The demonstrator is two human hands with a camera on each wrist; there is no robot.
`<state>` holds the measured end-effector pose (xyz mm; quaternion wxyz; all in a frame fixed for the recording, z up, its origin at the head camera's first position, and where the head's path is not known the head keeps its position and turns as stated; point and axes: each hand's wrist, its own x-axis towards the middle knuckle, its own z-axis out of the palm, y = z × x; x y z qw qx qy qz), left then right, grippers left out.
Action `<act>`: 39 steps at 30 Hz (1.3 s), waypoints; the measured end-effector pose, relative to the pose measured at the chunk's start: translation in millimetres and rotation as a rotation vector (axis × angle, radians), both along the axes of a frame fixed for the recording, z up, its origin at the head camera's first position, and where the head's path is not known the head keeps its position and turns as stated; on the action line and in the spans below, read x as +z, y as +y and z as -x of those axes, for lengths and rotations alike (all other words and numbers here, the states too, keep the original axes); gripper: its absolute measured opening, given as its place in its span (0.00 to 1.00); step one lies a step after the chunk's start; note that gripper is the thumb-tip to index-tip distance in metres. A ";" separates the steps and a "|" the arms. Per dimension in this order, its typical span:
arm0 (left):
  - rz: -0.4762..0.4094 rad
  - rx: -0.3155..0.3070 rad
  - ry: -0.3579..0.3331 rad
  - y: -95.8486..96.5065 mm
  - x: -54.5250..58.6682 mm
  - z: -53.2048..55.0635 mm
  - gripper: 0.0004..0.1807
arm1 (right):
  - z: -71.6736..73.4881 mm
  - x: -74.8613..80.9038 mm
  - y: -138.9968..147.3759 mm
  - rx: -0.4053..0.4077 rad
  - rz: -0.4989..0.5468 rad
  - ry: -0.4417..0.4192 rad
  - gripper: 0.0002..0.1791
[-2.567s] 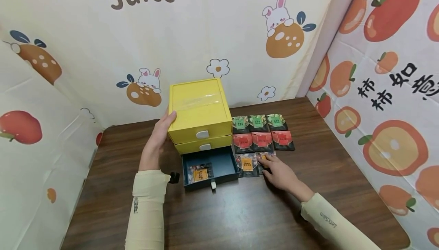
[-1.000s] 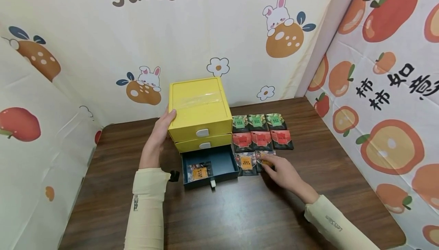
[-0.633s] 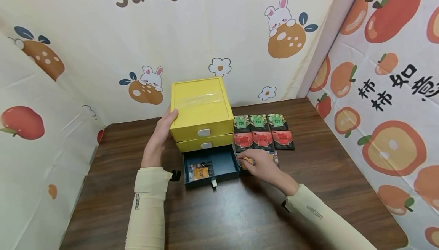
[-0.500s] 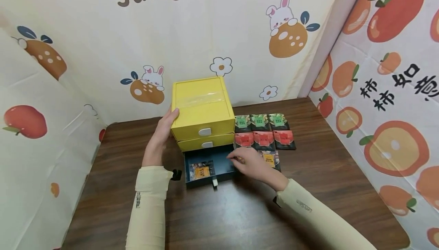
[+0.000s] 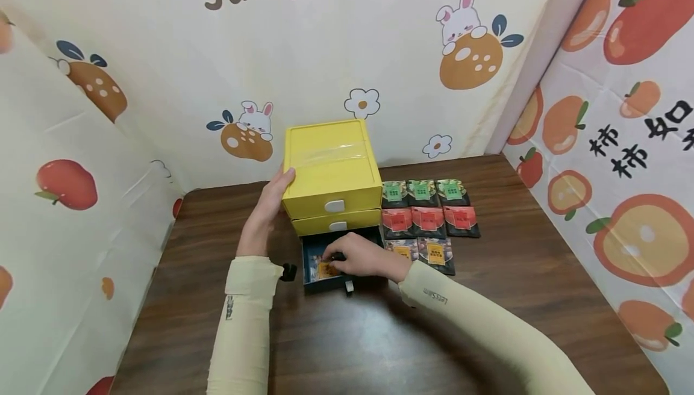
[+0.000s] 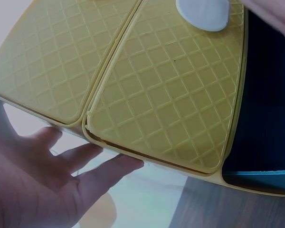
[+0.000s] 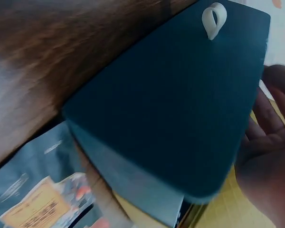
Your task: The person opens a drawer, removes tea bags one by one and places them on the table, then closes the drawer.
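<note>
A yellow drawer box (image 5: 331,166) stands at the back of the table, its dark blue bottom drawer (image 5: 320,239) pulled out. My left hand (image 5: 265,205) rests against its left side, thumb at the top edge, fingers (image 6: 111,171) nearly straight along the side. Inside the drawer lies an orange-labelled sachet (image 5: 324,271), partly covered by my right hand (image 5: 358,255). The right fingers bend down onto it; whether they pinch it is hidden. In the right wrist view, the drawer front (image 7: 166,104) hides part of that hand (image 7: 268,156).
Right of the box lie rows of sachets: green ones (image 5: 422,192), red ones (image 5: 428,221) and two orange-labelled ones, one (image 5: 435,255) fully visible. A white pull loop (image 5: 349,287) sticks out from the drawer front. Printed cloth (image 5: 406,40) hangs behind.
My right hand has left the orange-labelled sachets on the table and moved left into the drawer, over the sachet there. The left hand stays on the box. The head view has shifted slightly.
</note>
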<state>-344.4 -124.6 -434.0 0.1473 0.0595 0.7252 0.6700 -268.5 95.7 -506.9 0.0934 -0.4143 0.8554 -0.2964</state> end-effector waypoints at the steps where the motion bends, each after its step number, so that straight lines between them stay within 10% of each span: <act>1: 0.002 -0.001 -0.002 1.6 0.2 0.3 0.31 | 2.4 -2.3 -1.7 0.017 0.000 -0.014 0.10; 13: 0.056 -0.048 -0.040 13.0 24.3 -13.9 0.32 | 17.4 -20.5 -14.2 0.164 -0.059 -0.233 0.20; 20: 0.038 -0.050 -0.040 14.3 31.8 -17.6 0.32 | 23.3 -19.2 -12.4 0.158 -0.268 -0.224 0.30; 29: 0.012 -0.034 -0.039 7.6 15.7 -5.8 0.32 | 21.2 -12.4 -2.0 0.042 -0.641 -0.008 0.44; 39: 0.040 0.006 -0.020 2.6 7.1 -3.0 0.33 | 21.7 -32.5 2.7 0.010 -0.570 0.436 0.24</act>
